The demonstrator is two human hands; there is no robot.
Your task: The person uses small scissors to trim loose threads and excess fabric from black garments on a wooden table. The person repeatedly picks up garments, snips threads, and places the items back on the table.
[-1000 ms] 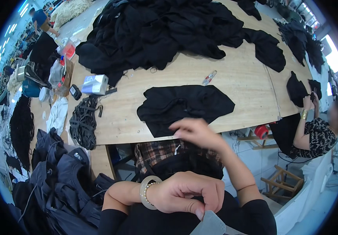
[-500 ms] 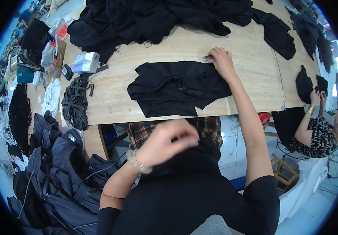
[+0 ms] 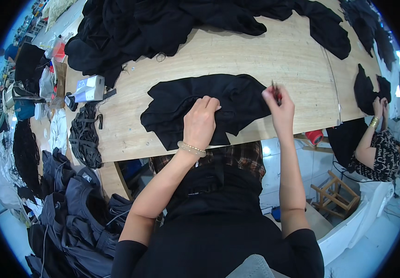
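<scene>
A black garment (image 3: 251, 104) lies spread on the wooden table in front of me, its folds loose and its near edge at the table's front edge. My left hand (image 3: 201, 119) is on its middle with the fingers curled into the cloth; the fingertips are partly hidden. At the garment's right end is my right hand (image 3: 282, 104), closed around small red-and-dark thread snips (image 3: 277, 95) whose pointed tip sticks up. The thumb is close to the cloth edge; whether it also pinches the cloth I cannot tell.
A heap of black cloth (image 3: 163, 28) covers the table's far side. Dark strips (image 3: 85, 134) and a white-and-blue pack (image 3: 90, 89) are to the left. Dark grey garments (image 3: 77, 213) hang lower left. A co-worker (image 3: 378, 153) handles black cloth at right, near a wooden stool (image 3: 336, 192).
My left hand has come down from above my lap onto the garment. The right hand has drawn nearer to me, along the garment's right end, keeping the snips.
</scene>
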